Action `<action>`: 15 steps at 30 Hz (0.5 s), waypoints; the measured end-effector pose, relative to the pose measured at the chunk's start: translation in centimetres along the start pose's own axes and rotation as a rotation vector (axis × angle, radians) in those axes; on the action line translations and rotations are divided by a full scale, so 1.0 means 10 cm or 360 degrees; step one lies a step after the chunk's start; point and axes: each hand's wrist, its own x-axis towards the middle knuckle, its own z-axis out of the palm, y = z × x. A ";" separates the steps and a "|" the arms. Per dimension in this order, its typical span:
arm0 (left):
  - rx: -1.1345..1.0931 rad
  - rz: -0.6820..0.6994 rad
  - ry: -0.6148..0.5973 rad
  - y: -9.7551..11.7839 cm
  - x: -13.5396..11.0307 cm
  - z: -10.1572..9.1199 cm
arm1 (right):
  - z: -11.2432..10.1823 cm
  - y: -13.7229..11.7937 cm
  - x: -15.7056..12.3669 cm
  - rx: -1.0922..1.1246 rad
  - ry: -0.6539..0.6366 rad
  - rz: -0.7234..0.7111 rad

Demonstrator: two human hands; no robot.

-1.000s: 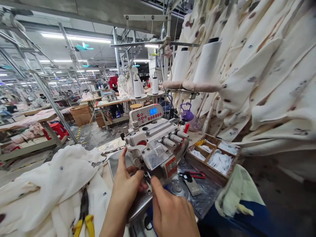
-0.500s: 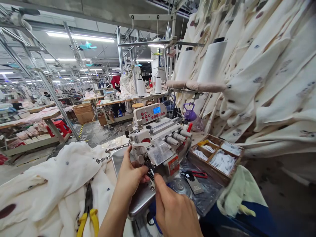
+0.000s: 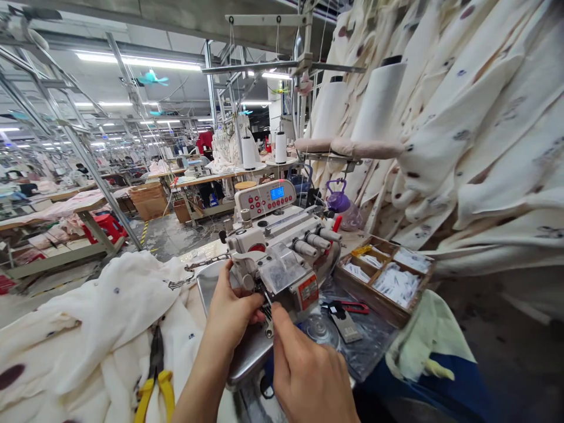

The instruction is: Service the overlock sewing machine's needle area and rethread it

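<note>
An overlock sewing machine [image 3: 282, 241] stands in front of me, its blue display lit. My left hand [image 3: 233, 311] is at the needle area, index finger raised against the machine head. Its thumb and other fingers are closed beside the presser foot [image 3: 268, 317]; what they pinch is hidden. From the right, my right hand [image 3: 311, 364] reaches in with closed fingers. A thin, shiny metal tool [image 3: 267, 295] extends from its fingertips to the needle area; its exact kind is unclear. The clear plastic guard [image 3: 282, 270] sits just above both hands.
Cream fabric [image 3: 101, 317] covers the left, with yellow-handled pliers [image 3: 156, 376] on it. At right are a wooden box [image 3: 383, 282] of labels, red-handled snips [image 3: 355, 307] and a metal plate [image 3: 346, 326]. Thread cones [image 3: 381, 103] and hanging fabric [image 3: 476, 147] rise behind.
The view has shifted slightly, so everything sits a little further left and up. Both hands stay at the needle area, with the right fingertips moved only slightly.
</note>
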 end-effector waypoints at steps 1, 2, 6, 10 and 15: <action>0.0000 0.0001 0.0003 -0.01 0.01 0.00 | -0.01 0.00 0.00 -0.0006 0.0003 -0.0009; -0.0001 0.0002 0.0007 -0.01 0.01 0.00 | -0.02 0.01 -0.01 -0.0006 -0.0004 -0.0016; -0.0005 0.0001 0.0019 -0.04 0.04 0.00 | -0.05 0.11 -0.09 -0.0035 -0.0011 0.0002; 0.0002 0.0005 0.0013 -0.06 0.05 -0.01 | -0.05 0.19 -0.13 -0.0048 -0.0017 -0.0022; 0.0002 0.0038 0.0028 -0.02 -0.02 0.00 | -0.10 0.12 -0.05 -0.0086 -0.0239 0.0007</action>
